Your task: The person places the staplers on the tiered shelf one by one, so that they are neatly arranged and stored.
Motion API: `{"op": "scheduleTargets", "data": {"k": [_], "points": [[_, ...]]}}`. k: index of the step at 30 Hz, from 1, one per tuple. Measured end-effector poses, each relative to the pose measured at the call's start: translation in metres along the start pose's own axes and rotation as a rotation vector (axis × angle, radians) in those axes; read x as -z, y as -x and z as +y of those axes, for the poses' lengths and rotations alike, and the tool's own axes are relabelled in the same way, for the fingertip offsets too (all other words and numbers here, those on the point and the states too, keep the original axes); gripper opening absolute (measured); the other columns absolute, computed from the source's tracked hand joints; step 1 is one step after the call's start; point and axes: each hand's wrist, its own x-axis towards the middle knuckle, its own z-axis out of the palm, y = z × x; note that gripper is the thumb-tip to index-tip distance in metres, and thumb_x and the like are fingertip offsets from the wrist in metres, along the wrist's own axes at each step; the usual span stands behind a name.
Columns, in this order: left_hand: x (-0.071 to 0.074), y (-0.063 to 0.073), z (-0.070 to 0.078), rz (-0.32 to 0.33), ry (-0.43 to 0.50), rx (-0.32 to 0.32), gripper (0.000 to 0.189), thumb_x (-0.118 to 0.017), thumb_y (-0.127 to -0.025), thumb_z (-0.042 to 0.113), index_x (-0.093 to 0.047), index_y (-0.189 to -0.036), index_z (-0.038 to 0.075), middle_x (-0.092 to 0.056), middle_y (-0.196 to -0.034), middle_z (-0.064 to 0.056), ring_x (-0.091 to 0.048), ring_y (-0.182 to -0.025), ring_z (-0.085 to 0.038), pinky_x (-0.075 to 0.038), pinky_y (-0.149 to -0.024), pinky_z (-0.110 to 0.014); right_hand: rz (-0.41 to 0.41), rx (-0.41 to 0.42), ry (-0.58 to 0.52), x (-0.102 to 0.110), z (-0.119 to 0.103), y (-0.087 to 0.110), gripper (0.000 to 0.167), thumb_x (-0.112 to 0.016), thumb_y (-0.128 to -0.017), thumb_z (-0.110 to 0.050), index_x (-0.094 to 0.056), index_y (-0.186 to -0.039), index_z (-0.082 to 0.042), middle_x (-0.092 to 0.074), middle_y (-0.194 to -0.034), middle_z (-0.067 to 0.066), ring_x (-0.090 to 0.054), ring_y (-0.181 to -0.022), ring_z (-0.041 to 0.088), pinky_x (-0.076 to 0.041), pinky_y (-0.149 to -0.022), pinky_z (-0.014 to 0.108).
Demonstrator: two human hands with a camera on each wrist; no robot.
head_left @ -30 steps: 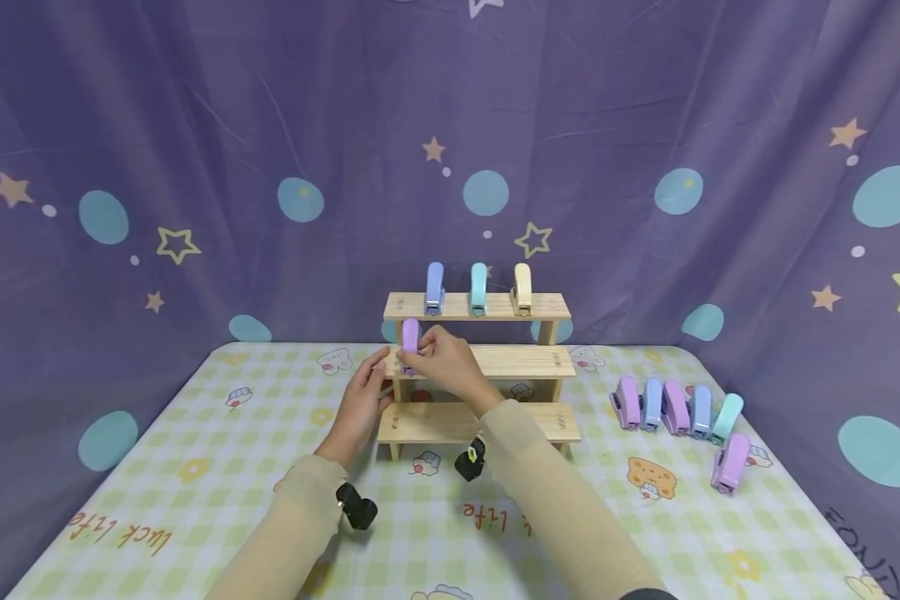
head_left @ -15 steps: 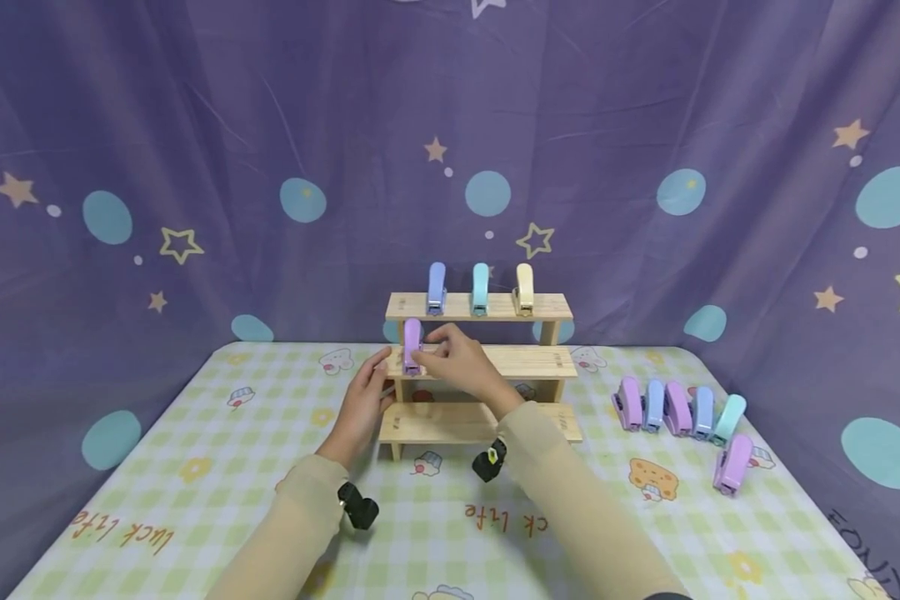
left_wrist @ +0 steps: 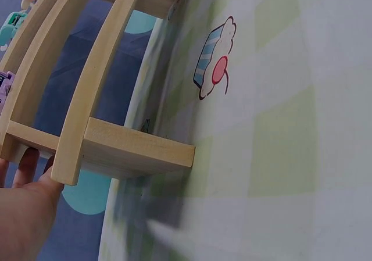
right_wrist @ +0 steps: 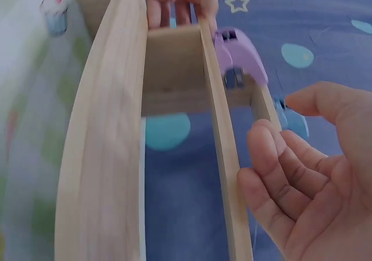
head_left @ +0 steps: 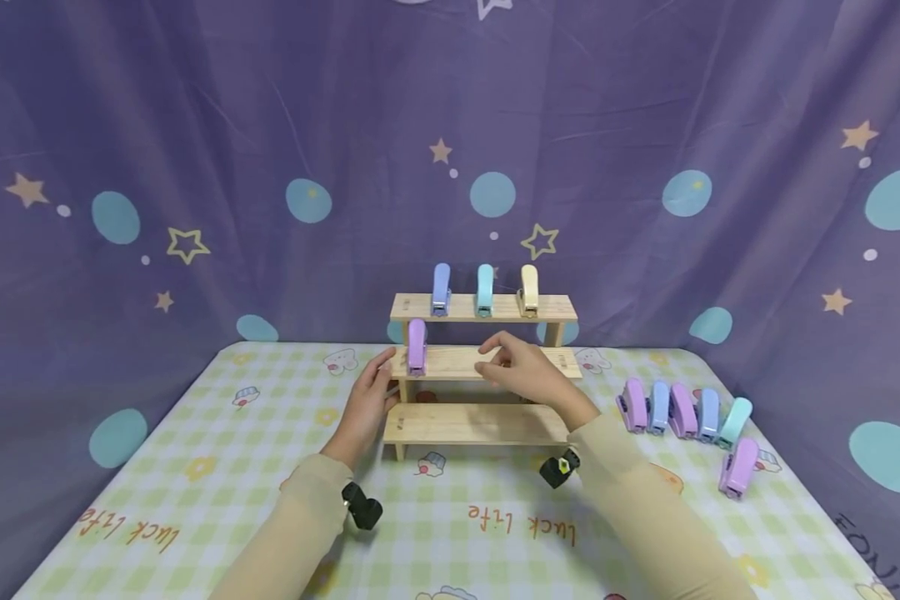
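A three-tier wooden display rack (head_left: 457,425) stands on the table. On the left end of its middle tier, a purple stapler (head_left: 417,346) stands upright by itself. My left hand (head_left: 363,404) grips the rack's left side, its fingers curled around the side support, as the left wrist view shows at the wooden upright (left_wrist: 139,147). My right hand (head_left: 528,375) hovers by the middle tier, right of the purple stapler and apart from it, fingers loosely bent and holding nothing. Upright on the top tier are a blue stapler (head_left: 441,290), a teal stapler (head_left: 484,292) and a yellow stapler (head_left: 528,292).
At the right of the table is a row of purple, blue and teal staplers (head_left: 682,411), with another purple stapler (head_left: 739,468) in front of it. A checked cloth (head_left: 255,467) covers the table. Behind hangs a purple curtain (head_left: 390,108).
My right hand has let go of the purple stapler and moved right along the middle tier. The stapler stays standing there. My left hand keeps its place on the rack.
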Motion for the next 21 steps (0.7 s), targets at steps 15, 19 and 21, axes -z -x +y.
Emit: {"op": "scheduleTargets", "data": {"k": [15,19,21], "points": [[-0.003,-0.001,0.000,0.004,-0.012,0.016,0.047,-0.034,-0.112,0.029,-0.033,-0.157,0.016,-0.037,-0.155,-0.016,-0.043,-0.136,-0.038,-0.040,-0.111,-0.050,0.110,-0.084,0.163,0.067,0.051,0.066,0.029,-0.062,-0.101,-0.033,-0.061,-0.119,-0.011,-0.070,-0.095,0.007,-0.065,-0.076,0.018,-0.052,-0.066,0.035],[-0.002,-0.001,0.000,0.002,-0.004,0.015,0.047,-0.034,-0.112,0.029,-0.033,-0.157,0.015,-0.036,-0.155,-0.016,-0.042,-0.136,-0.038,-0.040,-0.112,-0.049,0.129,-0.120,0.192,0.083,0.063,0.080,0.032,-0.061,-0.102,-0.033,-0.060,-0.122,-0.009,-0.070,-0.097,0.007,-0.065,-0.076,0.017,-0.053,-0.063,0.036],[-0.002,0.000,0.001,0.004,-0.004,0.020,0.047,-0.033,-0.112,0.030,-0.033,-0.157,0.016,-0.037,-0.154,-0.015,-0.043,-0.136,-0.037,-0.040,-0.112,-0.049,0.149,-0.141,0.216,0.090,0.068,0.086,0.034,-0.061,-0.102,-0.034,-0.060,-0.124,-0.008,-0.070,-0.100,0.008,-0.066,-0.078,0.018,-0.054,-0.065,0.036]]}}
